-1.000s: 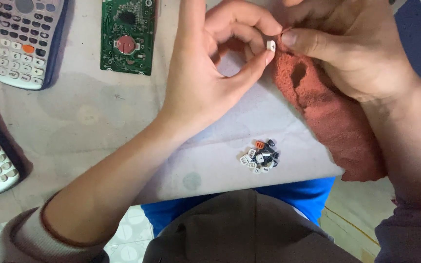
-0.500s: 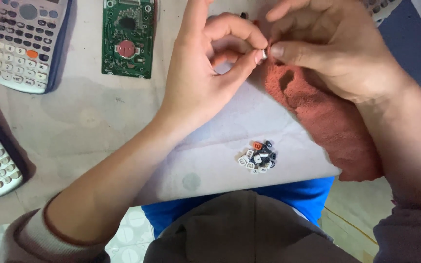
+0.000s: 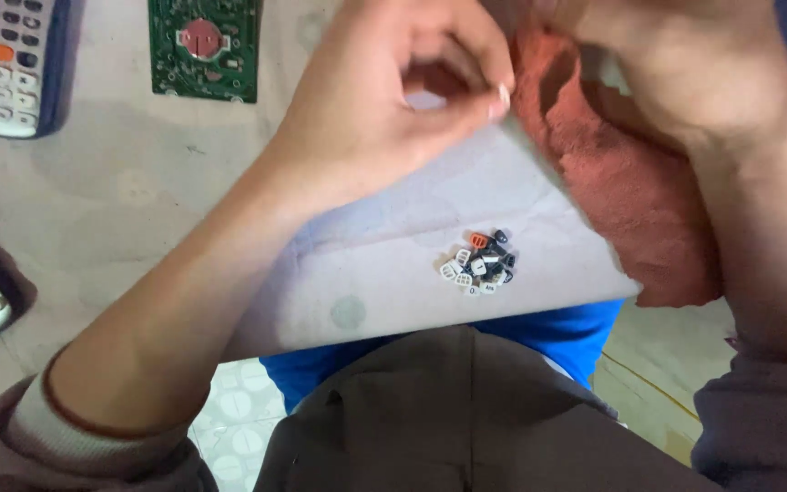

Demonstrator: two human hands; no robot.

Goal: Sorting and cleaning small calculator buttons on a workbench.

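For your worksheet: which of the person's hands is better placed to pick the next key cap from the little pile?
Probably the left hand: it hovers nearer the pile of key caps, its fingertips pinched. The right hand holds the reddish cloth.

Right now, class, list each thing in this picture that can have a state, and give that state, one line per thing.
Left hand: fingers curled, fingertips pinched together beside the cloth.
Right hand: gripping the red cloth.
Red cloth: crumpled, hanging over the table edge.
Circuit board: bare, lying flat.
Calculator keys: loose, heaped in a small pile.
Calculator: face up, keys in place.
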